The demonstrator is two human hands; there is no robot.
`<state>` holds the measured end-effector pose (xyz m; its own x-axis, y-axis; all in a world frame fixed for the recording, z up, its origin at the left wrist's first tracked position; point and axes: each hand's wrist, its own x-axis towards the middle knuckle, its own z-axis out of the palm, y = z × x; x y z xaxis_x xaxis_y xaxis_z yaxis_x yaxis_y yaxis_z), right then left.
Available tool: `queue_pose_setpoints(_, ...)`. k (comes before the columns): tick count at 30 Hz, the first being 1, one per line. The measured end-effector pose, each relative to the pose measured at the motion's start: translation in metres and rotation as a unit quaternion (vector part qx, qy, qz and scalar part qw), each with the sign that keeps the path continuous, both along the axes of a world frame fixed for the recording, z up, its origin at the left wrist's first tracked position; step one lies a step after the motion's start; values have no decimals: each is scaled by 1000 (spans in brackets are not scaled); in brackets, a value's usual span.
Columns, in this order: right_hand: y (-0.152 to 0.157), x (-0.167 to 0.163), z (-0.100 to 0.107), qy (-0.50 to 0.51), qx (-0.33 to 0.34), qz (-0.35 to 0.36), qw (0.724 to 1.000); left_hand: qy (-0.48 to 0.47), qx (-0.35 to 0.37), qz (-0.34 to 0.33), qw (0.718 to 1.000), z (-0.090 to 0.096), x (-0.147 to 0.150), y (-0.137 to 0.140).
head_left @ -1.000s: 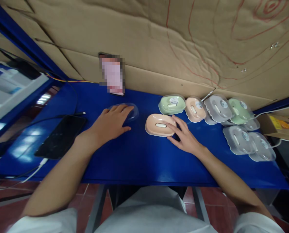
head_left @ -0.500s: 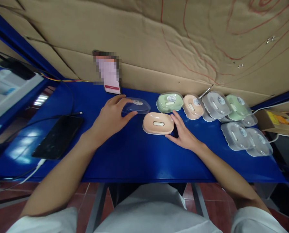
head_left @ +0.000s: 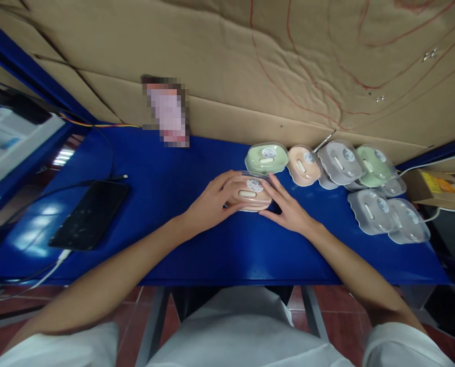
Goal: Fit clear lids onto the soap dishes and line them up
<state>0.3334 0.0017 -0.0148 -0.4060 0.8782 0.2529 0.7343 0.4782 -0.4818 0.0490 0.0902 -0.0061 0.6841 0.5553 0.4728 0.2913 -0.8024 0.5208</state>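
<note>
A peach soap dish [head_left: 250, 200] lies on the blue table [head_left: 196, 244] in front of me, with a clear plastic lid [head_left: 255, 183] resting on top of it. My left hand [head_left: 212, 204] holds the lid and the dish's left end. My right hand [head_left: 288, 209] presses against the dish's right end with fingers spread. Behind it stand a green lidded dish [head_left: 267, 157] and another peach lidded dish [head_left: 302, 165].
Several more lidded dishes, grey [head_left: 338, 162], green [head_left: 374, 164] and clear [head_left: 408, 224], crowd the table's right side. A black phone [head_left: 89, 213] with a cable lies at left. A blurred phone [head_left: 166, 111] leans on the cardboard wall [head_left: 250, 66]. A cardboard box [head_left: 437, 193] sits far right.
My left hand carried the clear lid from the table's middle rightward and set it on the peach dish. My right hand stayed at the dish's right end.
</note>
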Motion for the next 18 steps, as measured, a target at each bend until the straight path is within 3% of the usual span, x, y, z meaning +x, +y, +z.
queue_pose_setpoints(6,0,-1,0,1,37,11,999,62,40,-59,996,9,-11,10)
queue_pose_setpoints(18,2,-3,1,-16,17,13,1000,122,54,-14,991,8,-10,11)
